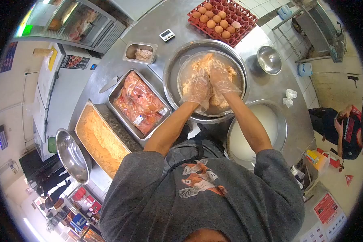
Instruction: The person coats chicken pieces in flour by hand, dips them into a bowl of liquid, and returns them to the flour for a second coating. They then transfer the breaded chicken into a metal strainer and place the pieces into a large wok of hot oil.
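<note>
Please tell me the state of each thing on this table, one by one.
Left hand: gloved, pressed into meat.
Right hand: gloved, pressed into meat.
Mixing bowl: holds coated meat.
Egg tray: partly filled.
Small bowl: empty.
Wide bowl: full of white liquid.
Meat packs: sealed in plastic.

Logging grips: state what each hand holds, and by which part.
Both gloved, left hand and right hand dig into the chicken pieces in the bowl; whether the fingers grip any piece cannot be told.

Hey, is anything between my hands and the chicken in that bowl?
Only the thin clear gloves. The left hand and right hand are both down in the chicken inside the bowl; nothing else visible blocks them.
</note>
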`<state>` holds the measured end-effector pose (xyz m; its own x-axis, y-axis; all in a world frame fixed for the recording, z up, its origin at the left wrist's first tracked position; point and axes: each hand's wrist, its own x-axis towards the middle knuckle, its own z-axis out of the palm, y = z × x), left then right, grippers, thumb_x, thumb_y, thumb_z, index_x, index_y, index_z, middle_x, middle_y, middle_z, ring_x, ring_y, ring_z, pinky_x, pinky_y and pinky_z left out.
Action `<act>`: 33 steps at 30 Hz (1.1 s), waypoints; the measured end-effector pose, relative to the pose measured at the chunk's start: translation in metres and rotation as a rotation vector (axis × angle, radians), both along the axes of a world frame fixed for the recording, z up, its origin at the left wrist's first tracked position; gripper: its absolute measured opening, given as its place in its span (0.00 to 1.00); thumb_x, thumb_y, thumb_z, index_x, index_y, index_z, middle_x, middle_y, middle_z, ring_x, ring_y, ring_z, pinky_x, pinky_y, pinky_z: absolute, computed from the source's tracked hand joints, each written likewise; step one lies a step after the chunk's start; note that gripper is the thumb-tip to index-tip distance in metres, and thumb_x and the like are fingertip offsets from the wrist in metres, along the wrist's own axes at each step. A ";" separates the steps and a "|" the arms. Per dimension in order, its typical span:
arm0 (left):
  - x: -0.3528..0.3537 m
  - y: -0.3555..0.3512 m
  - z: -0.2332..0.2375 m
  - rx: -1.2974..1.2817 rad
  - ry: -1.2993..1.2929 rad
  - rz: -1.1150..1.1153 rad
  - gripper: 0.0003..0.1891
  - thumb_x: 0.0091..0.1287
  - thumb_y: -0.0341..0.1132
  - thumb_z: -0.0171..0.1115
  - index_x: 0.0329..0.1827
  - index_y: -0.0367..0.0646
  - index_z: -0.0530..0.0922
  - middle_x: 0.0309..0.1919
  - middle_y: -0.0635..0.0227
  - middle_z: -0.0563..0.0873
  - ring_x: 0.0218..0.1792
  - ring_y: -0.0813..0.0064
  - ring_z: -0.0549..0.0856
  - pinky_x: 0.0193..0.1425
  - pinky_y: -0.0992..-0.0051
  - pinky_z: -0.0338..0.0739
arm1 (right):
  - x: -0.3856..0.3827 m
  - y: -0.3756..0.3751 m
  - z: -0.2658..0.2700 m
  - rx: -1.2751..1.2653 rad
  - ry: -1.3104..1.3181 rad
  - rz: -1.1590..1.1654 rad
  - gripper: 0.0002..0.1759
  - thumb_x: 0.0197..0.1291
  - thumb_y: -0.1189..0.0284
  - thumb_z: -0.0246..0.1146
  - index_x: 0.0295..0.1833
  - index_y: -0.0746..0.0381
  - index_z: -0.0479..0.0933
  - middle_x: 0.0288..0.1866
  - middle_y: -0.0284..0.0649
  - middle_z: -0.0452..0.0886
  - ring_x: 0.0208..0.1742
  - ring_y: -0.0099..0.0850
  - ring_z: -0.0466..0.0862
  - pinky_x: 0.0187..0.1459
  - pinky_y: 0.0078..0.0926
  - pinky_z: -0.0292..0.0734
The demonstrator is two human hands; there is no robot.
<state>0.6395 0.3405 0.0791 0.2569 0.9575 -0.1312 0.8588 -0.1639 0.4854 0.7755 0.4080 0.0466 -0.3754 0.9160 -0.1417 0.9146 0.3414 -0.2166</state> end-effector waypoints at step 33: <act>-0.011 -0.053 0.032 -0.106 0.059 0.143 0.51 0.71 0.64 0.56 0.74 0.17 0.62 0.56 0.32 0.83 0.58 0.42 0.85 0.64 0.52 0.78 | 0.016 -0.053 0.048 0.253 0.190 -0.064 0.28 0.72 0.73 0.52 0.76 0.69 0.67 0.70 0.61 0.76 0.71 0.51 0.78 0.72 0.44 0.72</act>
<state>0.6287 0.2873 0.1106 0.1082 0.9637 -0.2439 0.8972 0.0110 0.4415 0.7915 0.3545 0.0945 -0.3138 0.9358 0.1609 0.8873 0.3493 -0.3012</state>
